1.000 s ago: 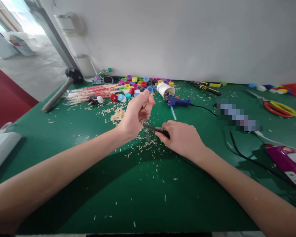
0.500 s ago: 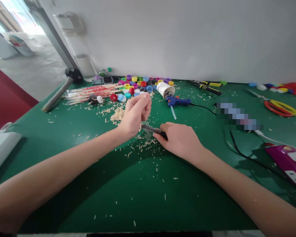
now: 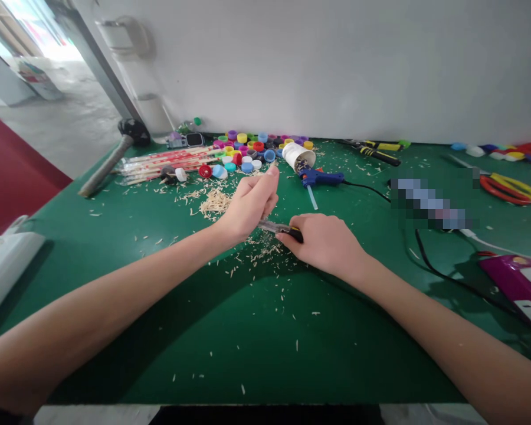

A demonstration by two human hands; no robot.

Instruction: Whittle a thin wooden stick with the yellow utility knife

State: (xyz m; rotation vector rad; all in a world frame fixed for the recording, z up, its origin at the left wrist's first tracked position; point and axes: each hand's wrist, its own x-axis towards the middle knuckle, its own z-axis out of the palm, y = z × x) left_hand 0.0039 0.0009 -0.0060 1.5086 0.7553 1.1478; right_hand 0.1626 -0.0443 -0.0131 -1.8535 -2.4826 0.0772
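Observation:
My left hand (image 3: 249, 203) is raised over the green table (image 3: 256, 330), fingers pinched together on a thin wooden stick that barely shows. My right hand (image 3: 325, 243) rests on the table just to its right, closed round the dark handle of a small cutter (image 3: 278, 228). The cutter's metal blade points left, up against the base of my left hand. Pale wood shavings (image 3: 261, 251) lie scattered beneath both hands.
Behind the hands lie coloured bottle caps (image 3: 248, 150), packed chopsticks (image 3: 168, 162), a tipped white cup (image 3: 297, 158) and a blue glue gun (image 3: 321, 177). A hammer (image 3: 110, 159) lies far left. Pliers (image 3: 376, 150), scissors (image 3: 511, 189) and a purple power strip (image 3: 520, 286) are to the right.
My left hand has sunk a little and its fingers have stretched forward. My right hand with the cutter has slid slightly toward it. The camera view has tilted a bit.

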